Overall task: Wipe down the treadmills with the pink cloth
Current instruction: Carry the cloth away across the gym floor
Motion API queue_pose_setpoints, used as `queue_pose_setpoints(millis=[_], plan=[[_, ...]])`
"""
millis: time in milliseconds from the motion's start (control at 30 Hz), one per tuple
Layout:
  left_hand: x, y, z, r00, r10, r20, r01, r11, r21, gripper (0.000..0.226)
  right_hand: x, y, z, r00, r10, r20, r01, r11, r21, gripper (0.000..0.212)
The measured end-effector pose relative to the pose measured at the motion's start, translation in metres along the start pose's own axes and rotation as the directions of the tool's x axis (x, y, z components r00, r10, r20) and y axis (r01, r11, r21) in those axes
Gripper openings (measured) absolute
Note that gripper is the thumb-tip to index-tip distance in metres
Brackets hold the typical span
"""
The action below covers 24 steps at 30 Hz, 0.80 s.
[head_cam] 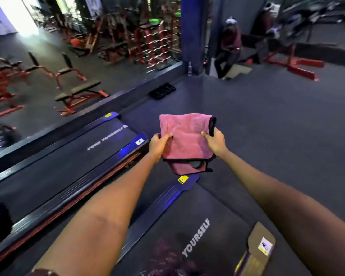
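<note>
Two treadmills were in view, side by side on the dark gym floor (267, 120). The far treadmill (58, 172) lay to the left, next to a big mirror (48, 66), and its long black belt had white words on it. The near treadmill (197, 236) was right under the person, and its belt read "YOURSELF". A brown piece of card (261, 244) sat on its right side.

The pink cloth (185, 136) was up in the air, over the floor just past the end of the near treadmill. It was folded over, with a black edge, and it did not touch either machine. The left hand (158, 144) pinched its left side, thumb on top. The right hand (215, 142) pinched its right side the same way. Both hands held it stretched between them.

The wiping itself did not look started at this point; the cloth was only being made ready. The picture was a bit blurry, so I could not tell if any part of the belts was already clean. Both treadmills seemed left to do
</note>
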<state>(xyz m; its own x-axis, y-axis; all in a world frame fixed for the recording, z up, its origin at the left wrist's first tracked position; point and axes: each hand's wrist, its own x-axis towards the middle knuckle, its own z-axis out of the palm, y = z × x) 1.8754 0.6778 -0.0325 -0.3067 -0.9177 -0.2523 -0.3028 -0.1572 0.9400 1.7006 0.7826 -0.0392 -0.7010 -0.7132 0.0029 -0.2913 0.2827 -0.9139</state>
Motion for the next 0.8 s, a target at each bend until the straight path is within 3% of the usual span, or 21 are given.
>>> queue_pose_setpoints(millis=[100,333,567,800], plan=[[0.022,0.005,0.04,0.989,0.019,0.145,-0.024,0.999,0.032,0.029,0.023,0.022,-0.026,0.997,0.05,-0.06,-0.05,0.999,0.009,0.03],[0.085,0.038,0.138,0.943,0.152,0.296,-0.196,0.972,0.127,0.029,0.093,0.058,-0.08,0.977,0.125,-0.173,-0.113,0.991,0.077,0.034],[0.147,0.09,0.231,0.849,0.244,0.469,-0.428,0.838,0.338,0.035,0.167,0.074,-0.146,0.925,0.239,-0.294,-0.211,0.969,0.125,0.028],[0.177,0.105,0.316,0.75,0.226,0.621,-0.526,0.773,0.354,0.041,0.197,0.106,-0.195,0.848,0.323,-0.421,-0.302,0.946,0.118,0.018]])
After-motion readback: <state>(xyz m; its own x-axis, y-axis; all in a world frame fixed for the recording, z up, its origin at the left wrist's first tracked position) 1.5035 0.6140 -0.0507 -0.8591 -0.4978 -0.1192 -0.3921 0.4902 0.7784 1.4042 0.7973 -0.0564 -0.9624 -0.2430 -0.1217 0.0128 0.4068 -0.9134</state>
